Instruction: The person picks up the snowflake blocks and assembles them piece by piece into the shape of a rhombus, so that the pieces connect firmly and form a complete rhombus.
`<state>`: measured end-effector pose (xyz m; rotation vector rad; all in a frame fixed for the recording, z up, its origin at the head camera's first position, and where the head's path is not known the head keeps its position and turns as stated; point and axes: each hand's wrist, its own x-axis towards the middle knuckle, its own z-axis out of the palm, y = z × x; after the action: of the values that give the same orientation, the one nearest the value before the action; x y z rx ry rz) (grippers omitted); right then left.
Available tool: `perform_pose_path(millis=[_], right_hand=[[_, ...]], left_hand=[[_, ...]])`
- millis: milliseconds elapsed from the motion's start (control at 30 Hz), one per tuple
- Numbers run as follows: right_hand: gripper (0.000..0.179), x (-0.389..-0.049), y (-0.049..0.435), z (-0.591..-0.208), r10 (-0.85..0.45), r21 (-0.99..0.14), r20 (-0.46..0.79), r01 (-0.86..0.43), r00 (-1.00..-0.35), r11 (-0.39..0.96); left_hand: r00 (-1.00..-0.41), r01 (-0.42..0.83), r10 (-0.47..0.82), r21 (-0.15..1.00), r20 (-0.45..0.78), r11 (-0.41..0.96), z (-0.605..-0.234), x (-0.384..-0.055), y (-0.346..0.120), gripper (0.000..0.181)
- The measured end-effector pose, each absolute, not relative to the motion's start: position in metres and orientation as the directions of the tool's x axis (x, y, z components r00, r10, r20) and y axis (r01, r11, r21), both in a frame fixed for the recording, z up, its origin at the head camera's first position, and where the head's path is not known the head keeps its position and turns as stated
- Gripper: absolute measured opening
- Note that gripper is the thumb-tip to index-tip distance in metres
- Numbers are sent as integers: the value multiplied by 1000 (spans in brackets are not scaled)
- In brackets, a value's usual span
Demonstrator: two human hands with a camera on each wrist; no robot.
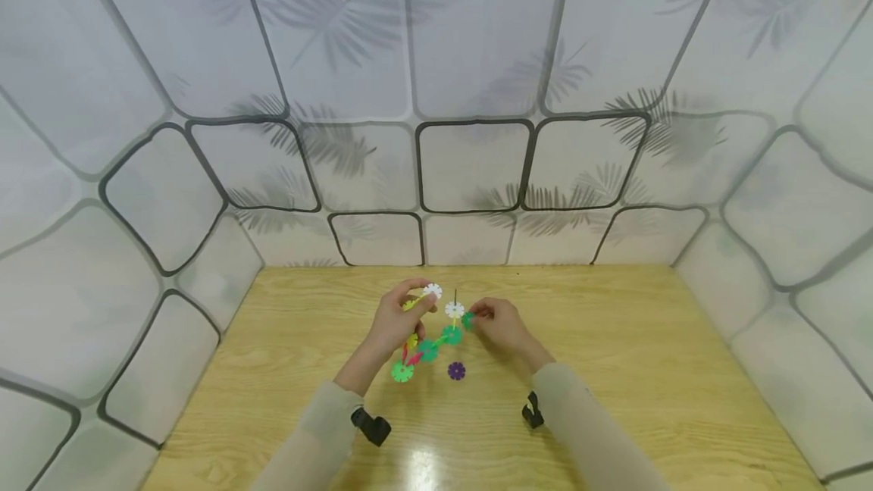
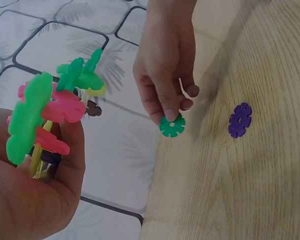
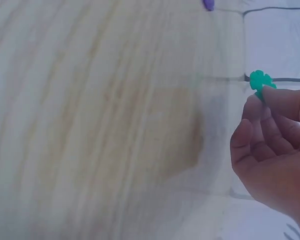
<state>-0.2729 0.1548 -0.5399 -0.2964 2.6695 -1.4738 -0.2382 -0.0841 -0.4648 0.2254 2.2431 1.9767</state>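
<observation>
My left hand (image 1: 397, 323) holds a chain of joined snowflake discs (image 1: 428, 350) in green, pink, yellow and white, lifted over the table. In the left wrist view a bright green disc (image 2: 29, 120) and pink discs (image 2: 65, 106) stand out above the palm; fingers hide part of the chain. Just right of the chain, my right hand (image 1: 501, 324) pinches a single green snowflake disc (image 2: 172, 126) between thumb and fingertips. That disc is apart from the chain in the left wrist view. A loose purple snowflake disc (image 1: 456, 370) lies on the table below both hands.
The wooden table (image 1: 614, 370) spreads out under both arms. Patterned white cloth walls (image 1: 470, 165) enclose it at the back and on both sides. A black strap (image 1: 371, 426) sits on the left wrist, another strap (image 1: 533, 411) on the right.
</observation>
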Motion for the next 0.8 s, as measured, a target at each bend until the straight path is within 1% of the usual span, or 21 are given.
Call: perform_pose_path(millis=[133, 267, 400, 533, 800], right_hand=[[11, -273, 157, -530, -191, -847, 49, -142, -980, 512], [14, -272, 159, -516, -180, -852, 48, -135, -982, 506], [17, -271, 162, -504, -186, -853, 86, -169, -979, 493], [17, -272, 165, -498, -194, -854, 129, -208, -973, 477], [16, -270, 167, -488, -203, -874, 150, -225, -968, 430]], left_hand=[[-977, 13, 214, 993, -12, 118, -465, -239, -83, 38], [-974, 16, 225, 994, -9, 110, -464, -238, -81, 37], [-972, 17, 233, 993, -11, 116, -465, -237, -79, 39], [-970, 17, 243, 992, -14, 123, -465, -236, -77, 39], [-970, 7, 244, 994, -21, 111, -463, -235, -71, 40]])
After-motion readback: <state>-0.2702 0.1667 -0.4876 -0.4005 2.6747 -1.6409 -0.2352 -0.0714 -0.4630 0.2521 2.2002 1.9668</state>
